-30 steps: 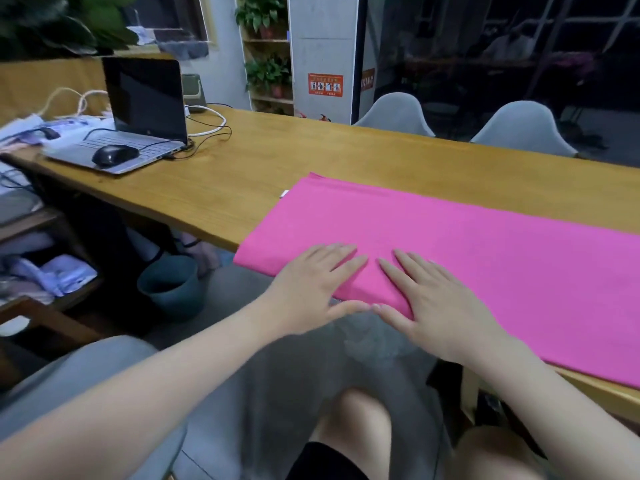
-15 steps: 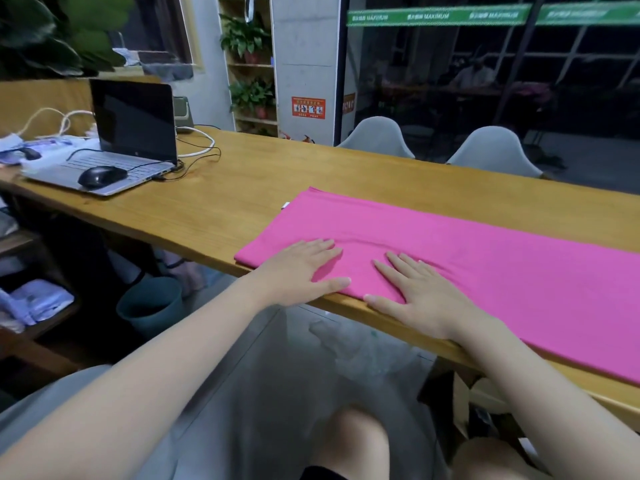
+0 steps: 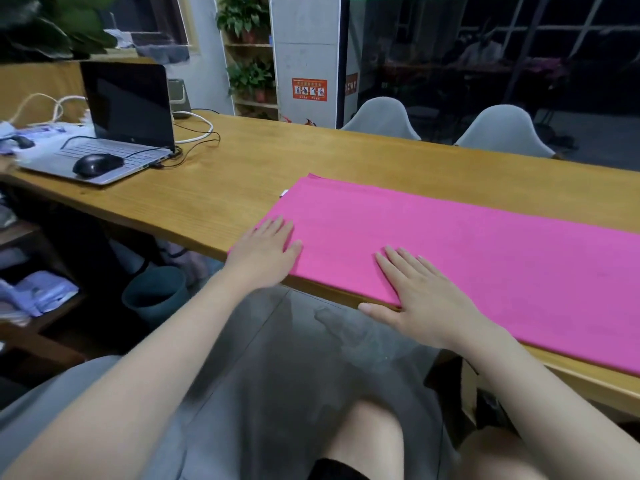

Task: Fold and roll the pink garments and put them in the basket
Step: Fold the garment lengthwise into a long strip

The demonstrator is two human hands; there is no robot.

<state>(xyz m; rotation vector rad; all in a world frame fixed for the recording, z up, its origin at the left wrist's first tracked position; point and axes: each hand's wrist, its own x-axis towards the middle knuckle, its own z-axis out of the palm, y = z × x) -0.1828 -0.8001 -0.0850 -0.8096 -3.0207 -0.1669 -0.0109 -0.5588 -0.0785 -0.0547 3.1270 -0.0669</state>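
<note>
A pink garment (image 3: 478,251) lies folded into a long flat strip on the wooden table (image 3: 242,168), running from the near edge off to the right. My left hand (image 3: 266,251) lies flat with straight fingers on the strip's near left corner. My right hand (image 3: 422,299) presses flat on the strip's near edge further right, its thumb hanging over the table's rim. No basket is in view.
An open laptop (image 3: 117,133) with a black mouse (image 3: 97,164) and cables sits at the table's far left. Two grey chairs (image 3: 502,133) stand behind the table. A dark bin (image 3: 156,292) is on the floor under the table's left part.
My hands have slid apart along the strip's near edge, the left toward the left corner. The head view has lifted and shows more of the table.
</note>
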